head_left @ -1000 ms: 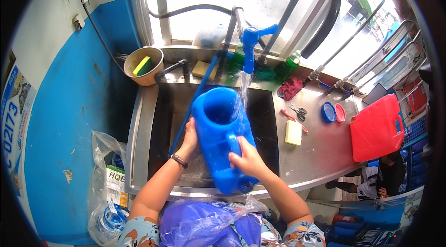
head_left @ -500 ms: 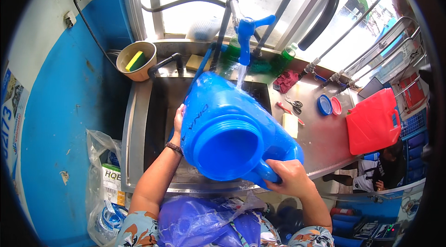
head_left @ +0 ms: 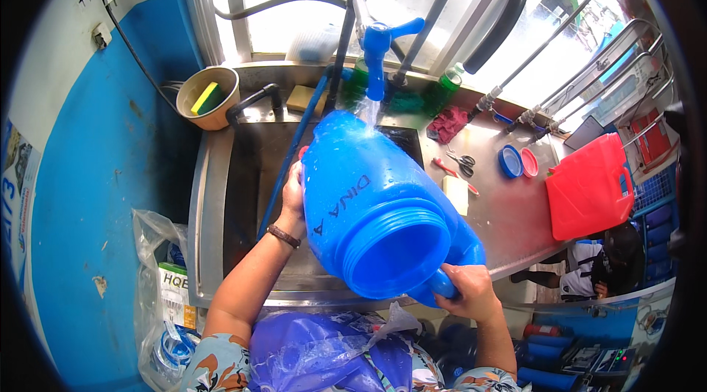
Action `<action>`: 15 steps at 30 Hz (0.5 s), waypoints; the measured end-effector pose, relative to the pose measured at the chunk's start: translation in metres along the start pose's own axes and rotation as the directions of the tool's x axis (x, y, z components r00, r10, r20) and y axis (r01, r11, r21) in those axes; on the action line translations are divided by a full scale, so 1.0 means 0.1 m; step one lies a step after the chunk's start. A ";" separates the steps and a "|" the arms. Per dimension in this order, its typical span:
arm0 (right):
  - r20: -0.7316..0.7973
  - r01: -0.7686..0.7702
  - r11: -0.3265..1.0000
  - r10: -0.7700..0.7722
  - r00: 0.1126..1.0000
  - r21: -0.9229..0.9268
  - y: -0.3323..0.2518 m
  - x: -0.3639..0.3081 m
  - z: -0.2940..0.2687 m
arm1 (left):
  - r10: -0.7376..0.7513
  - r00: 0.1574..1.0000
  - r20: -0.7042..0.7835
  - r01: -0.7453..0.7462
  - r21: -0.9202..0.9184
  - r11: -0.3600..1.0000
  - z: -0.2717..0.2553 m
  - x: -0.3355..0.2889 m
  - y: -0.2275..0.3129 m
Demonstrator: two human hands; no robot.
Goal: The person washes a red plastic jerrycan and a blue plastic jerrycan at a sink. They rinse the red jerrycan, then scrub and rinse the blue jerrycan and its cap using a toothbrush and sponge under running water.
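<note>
A big blue plastic jug (head_left: 353, 171) with a wide, uncapped mouth is tilted over the steel sink (head_left: 254, 149), its mouth toward me. Water runs from the blue tap (head_left: 375, 60) onto the outside of its far end. My left hand (head_left: 294, 189) supports the jug's left side, fingers partly hidden beneath it. Closed round the handle at the near right is my right hand (head_left: 469, 290). Drops of water cling to the jug's surface.
Right on the counter lie scissors (head_left: 462, 162), a pale sponge (head_left: 456, 194), a red cloth (head_left: 448, 127), blue (head_left: 509, 161) and red lids, and a red jerrycan (head_left: 589, 186). A tub (head_left: 210, 116) with a sponge stands left. A person (head_left: 607, 267) is at far right.
The jug has turned and its mouth has swung to the right. My right hand has moved slightly right and nearer with the handle. Water still runs onto the jug.
</note>
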State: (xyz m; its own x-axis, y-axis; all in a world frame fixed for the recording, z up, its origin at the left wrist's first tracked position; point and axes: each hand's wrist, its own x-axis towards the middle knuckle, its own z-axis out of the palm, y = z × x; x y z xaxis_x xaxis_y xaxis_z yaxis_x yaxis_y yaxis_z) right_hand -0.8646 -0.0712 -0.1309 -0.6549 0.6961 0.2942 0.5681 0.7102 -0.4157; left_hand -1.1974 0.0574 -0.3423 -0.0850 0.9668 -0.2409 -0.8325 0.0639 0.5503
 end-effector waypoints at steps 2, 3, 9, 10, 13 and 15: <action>-0.024 -0.003 1.000 0.003 1.000 -0.003 0.02 -0.05 0.06 | 0.062 0.998 0.022 -0.063 0.030 0.998 0.02 0.04 -0.02; -0.044 -0.033 0.999 0.033 0.999 -0.007 0.04 -0.09 0.09 | 0.087 0.995 0.044 -0.089 0.037 0.995 0.04 0.06 -0.03; -0.349 -0.461 0.844 0.535 0.770 0.275 0.33 -0.42 0.33 | 0.354 0.935 0.008 -0.265 0.677 0.686 0.39 0.17 -0.03; -0.374 -0.485 0.776 0.623 0.687 0.402 0.42 -0.51 0.36 | 0.324 0.945 0.039 -0.209 0.833 0.512 0.47 0.16 0.01; -0.304 -0.478 0.541 0.819 0.487 0.693 0.74 -0.81 0.41 | 0.262 0.946 0.192 -0.262 0.928 0.266 0.72 0.04 0.20; -0.334 -0.323 0.519 0.809 0.483 0.791 0.93 -1.02 0.43 | 0.429 0.792 0.435 -0.465 0.884 -0.037 0.88 -0.05 0.31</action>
State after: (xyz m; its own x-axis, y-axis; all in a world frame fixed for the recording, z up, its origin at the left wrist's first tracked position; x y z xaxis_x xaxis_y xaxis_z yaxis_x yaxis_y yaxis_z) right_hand -0.7662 -0.0811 -0.2362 0.3099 0.9462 0.0931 0.1127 0.0607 -0.9918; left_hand -1.1742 0.0765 -0.2537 -0.1861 0.9007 0.3925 0.5546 -0.2335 0.7987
